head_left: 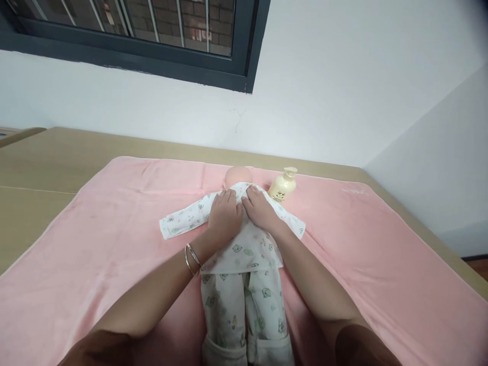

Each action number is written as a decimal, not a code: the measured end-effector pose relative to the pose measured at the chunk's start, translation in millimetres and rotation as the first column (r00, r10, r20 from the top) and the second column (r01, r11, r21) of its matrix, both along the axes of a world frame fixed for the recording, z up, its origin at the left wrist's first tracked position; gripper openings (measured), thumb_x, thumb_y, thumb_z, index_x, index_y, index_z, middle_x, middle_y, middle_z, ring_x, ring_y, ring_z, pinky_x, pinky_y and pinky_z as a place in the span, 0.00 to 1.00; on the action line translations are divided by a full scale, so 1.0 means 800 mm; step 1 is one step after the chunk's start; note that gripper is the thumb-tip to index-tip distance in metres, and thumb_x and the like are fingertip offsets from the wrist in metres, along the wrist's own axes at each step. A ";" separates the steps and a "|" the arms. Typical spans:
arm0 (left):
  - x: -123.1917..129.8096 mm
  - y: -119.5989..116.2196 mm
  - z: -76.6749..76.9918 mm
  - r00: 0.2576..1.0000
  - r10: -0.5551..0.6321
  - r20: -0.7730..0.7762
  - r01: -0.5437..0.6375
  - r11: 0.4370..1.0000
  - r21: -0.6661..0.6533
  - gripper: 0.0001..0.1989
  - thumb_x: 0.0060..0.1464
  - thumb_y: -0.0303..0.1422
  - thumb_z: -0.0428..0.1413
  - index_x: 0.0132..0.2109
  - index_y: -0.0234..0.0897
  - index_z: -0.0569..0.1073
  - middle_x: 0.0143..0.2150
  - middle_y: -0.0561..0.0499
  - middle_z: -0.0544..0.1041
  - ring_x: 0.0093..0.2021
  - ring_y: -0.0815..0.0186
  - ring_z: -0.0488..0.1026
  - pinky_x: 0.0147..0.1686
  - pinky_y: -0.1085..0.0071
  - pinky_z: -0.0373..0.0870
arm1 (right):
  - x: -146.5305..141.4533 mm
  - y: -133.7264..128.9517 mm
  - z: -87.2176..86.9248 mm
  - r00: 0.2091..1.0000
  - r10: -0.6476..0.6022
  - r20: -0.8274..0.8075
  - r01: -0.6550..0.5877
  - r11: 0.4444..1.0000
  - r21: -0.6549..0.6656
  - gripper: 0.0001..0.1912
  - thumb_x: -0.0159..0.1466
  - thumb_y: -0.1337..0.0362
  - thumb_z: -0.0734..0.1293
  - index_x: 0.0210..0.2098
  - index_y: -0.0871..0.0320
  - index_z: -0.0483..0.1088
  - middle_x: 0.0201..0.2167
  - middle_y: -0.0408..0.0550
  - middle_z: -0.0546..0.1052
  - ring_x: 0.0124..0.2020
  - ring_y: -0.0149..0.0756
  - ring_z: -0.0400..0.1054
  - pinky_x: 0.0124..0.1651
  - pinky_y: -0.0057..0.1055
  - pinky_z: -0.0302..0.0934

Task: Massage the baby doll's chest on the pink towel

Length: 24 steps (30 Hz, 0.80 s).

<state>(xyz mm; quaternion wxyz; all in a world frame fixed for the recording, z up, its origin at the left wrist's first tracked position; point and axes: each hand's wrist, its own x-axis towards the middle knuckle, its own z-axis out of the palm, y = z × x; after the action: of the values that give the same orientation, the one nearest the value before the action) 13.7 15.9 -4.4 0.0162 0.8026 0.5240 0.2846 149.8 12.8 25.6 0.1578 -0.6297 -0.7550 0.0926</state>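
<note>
A doll lies on its back on a pink blanket (145, 223), dressed in a white patterned top (244, 254) and matching trousers (267, 305). Only the smooth rounded part of its head (238, 176) shows above the collar. My left hand (225, 216) rests on the left side of the upper chest, its fingers bent on the fabric near the neckline. My right hand (260, 207) lies opposite, with its fingertips together on the cloth at the collar. Both hands touch the top. The sleeves stretch out to either side.
A cream pump bottle (282, 186) stands on the blanket just right of the doll's head. The wooden table (95, 145) meets a white wall at the back, below a dark-framed window (244, 46). Another wall rises at the right.
</note>
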 end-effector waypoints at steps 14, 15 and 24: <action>-0.012 0.006 0.014 0.999 -0.038 -0.006 0.037 0.997 -0.074 0.16 0.63 0.31 0.43 0.51 0.29 0.70 0.52 0.35 0.76 0.56 0.50 0.71 0.58 0.51 0.68 | -0.012 -0.012 -0.001 0.997 0.012 0.080 -0.018 0.996 0.084 0.24 0.73 0.65 0.51 0.61 0.72 0.63 0.62 0.64 0.68 0.65 0.48 0.59 0.68 0.42 0.51; -0.009 0.000 0.012 0.999 -0.041 -0.008 0.041 0.998 -0.049 0.17 0.64 0.31 0.42 0.53 0.29 0.69 0.55 0.34 0.75 0.58 0.50 0.70 0.60 0.50 0.67 | -0.008 -0.006 0.000 0.998 0.015 0.061 -0.019 0.997 0.077 0.23 0.73 0.65 0.51 0.60 0.71 0.64 0.62 0.64 0.68 0.64 0.47 0.60 0.68 0.42 0.52; -0.019 0.023 0.013 0.997 -0.073 0.038 0.077 0.988 -0.130 0.14 0.62 0.31 0.44 0.49 0.34 0.71 0.52 0.39 0.77 0.54 0.54 0.73 0.58 0.54 0.70 | -0.018 -0.023 -0.005 0.993 0.046 0.110 -0.057 0.994 0.098 0.25 0.73 0.64 0.48 0.63 0.73 0.60 0.62 0.66 0.67 0.65 0.50 0.59 0.68 0.47 0.51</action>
<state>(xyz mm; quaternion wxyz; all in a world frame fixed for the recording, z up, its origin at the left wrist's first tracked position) -1.4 34.1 5.7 0.0883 0.8140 0.5109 0.2618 135.5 -5.3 21.5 0.1461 -0.6053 -0.7821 0.0242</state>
